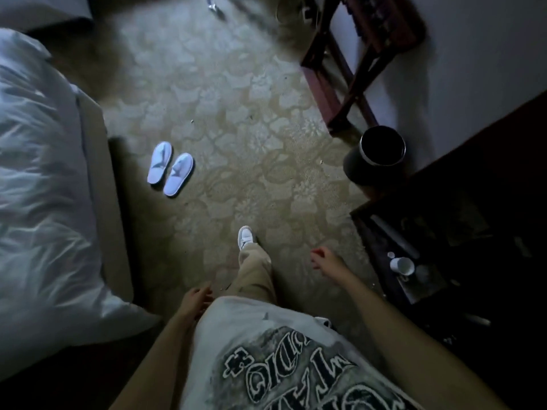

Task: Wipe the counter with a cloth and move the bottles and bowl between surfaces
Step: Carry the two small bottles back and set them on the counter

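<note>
Walking open carpet (236,119) — bed (38,173) left, fingers of left hand (194,300), right hand (325,260) loosely curled, empty

The floor is covered by a matt woven carpet (236,119) with a raised floral pattern. The bed (38,173) is dressed in soft, crumpled cloth with a slight sheen. A pair of slippers (170,170) is made of pale, smooth cloth. The bin (381,146) is formed of dark material with a glossy, metal-like rim. Dark polished wood is seen in the stand (352,69). A glossy cup (402,265), ceramic by its look, is set on a dark, dull tray (420,288). The shirt (266,350) is printed cotton-like cloth, matt.
</note>
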Motion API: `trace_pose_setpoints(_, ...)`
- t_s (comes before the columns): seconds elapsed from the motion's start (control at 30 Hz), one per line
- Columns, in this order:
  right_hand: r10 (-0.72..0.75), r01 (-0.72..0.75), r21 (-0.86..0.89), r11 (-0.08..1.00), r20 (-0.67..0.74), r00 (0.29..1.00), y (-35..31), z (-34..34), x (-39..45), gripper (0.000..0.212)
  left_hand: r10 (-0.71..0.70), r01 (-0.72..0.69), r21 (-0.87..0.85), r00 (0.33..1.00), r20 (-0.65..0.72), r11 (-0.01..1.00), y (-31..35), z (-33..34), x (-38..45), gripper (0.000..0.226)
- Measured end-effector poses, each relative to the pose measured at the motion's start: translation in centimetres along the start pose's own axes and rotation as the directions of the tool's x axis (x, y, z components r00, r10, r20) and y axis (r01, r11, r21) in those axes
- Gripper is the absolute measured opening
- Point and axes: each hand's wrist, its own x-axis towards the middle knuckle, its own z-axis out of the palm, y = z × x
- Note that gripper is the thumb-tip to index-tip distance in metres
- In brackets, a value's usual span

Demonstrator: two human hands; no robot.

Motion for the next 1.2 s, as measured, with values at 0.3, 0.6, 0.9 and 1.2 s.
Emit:
trace_pose_setpoints(0.3, 0.115, -0.118, -0.126, 0.985, -0.037, 0.993, -8.2, -2.3, 9.2, 0.009, 0.035, -0.035, -0.018, 0.999, -0.012, 0.999, 19.5, -10.5, 8.7, 0.017)
trace_pose_setpoints(0.6, 0.265, -0.271, -0.112, 0.956, -0.063, 0.962, -24.3, -6.6, 17.9, 0.030, 0.271, -0.272, 0.000, 0.961, 0.053, 0.962, 45.3, -20.5, 19.2, 0.024)
trace_pose_setpoints(0.9, 0.008, -0.002, -0.137, 0.991, 0.042, 0.999, -57.3, -10.1, 34.8, 0.019, -0.039, 0.031, -0.137, 0.998, -0.059, 0.990, 52.5, -24.6, 22.6, 0.022)
trace_pose_setpoints(1.2, -0.106, 0.148, -0.285, 0.947, 0.157, 0.982, -83.7, -10.8, 49.5, 0.021, -0.082, 0.074, -0.222, 0.996, -0.030, 0.972, 68.3, -32.6, 32.8, 0.030)
